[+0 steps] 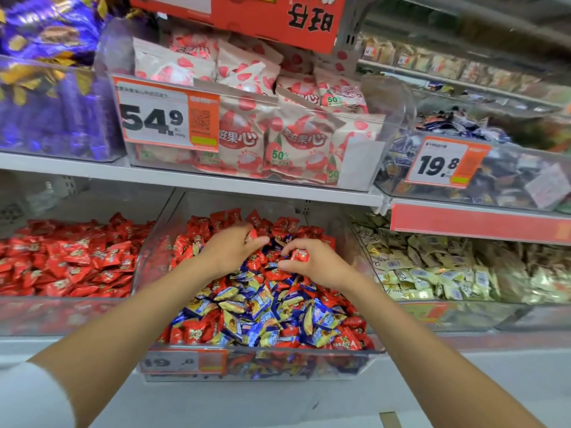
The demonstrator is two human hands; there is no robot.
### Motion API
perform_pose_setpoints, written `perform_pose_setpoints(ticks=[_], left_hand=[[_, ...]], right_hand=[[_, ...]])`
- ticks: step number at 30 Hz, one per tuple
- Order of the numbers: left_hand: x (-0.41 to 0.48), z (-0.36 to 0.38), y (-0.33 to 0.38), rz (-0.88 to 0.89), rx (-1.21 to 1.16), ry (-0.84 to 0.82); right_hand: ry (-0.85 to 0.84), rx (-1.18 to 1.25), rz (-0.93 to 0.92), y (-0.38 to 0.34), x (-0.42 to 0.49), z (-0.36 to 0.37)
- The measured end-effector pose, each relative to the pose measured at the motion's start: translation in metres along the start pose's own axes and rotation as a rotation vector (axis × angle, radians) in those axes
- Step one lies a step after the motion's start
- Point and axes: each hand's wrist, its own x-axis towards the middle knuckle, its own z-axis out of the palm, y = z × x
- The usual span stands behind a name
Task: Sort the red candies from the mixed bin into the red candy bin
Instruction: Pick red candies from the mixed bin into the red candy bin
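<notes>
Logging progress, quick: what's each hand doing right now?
Left hand: grips a red candy.
Right hand: pinches a second red candy.

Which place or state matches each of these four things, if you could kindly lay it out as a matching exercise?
Things
1. right hand
2. red candy bin
3. mixed bin
4. 54.9 price tag

Places or states
a. on the front of an upper-shelf bin
b. lower shelf, far left
c. pinches a red candy
d. lower shelf, centre, red and blue wrappers together

Pairs: 1-c, 2-b, 3-d, 4-a
</notes>
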Motion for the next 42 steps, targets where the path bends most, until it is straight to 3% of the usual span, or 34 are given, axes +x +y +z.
perform_pose_setpoints(ticks=[4, 8, 14, 19, 26, 32, 37, 42], left_hand=[[0.005, 0.010, -0.008, 0.061, 0.064, -0.204], [0.005, 0.006, -0.010, 0.066, 0.140, -0.294], [-0.008, 0.006, -0.011, 0.055, 0.058, -0.105], [-0.033, -0.031, 0.000, 0.058, -0.014, 0.156], [-0.066, -0.053, -0.016, 0.075, -0.091, 0.195], [-0.074, -0.058, -0.016, 0.097, -0.128, 0.218], [-0.077, -0.061, -0.016, 0.088, -0.169, 0.223], [-0.091, -0.076, -0.015, 0.075, -0.267, 0.276]], right_hand=[[-0.140, -0.192, -0.008, -0.002, 0.002, 0.007], [-0.101, -0.157, -0.018, -0.003, 0.002, 0.008], [0.092, 0.078, 0.031, 0.000, -0.012, -0.008], [0.066, 0.077, -0.052, -0.003, -0.009, -0.011], [0.039, 0.109, -0.001, -0.024, 0.011, 0.011], [-0.206, -0.047, 0.042, -0.035, 0.027, 0.034], [-0.074, 0.133, 0.074, -0.040, 0.009, 0.021], [0.085, 0.200, -0.006, -0.064, -0.022, 0.011]])
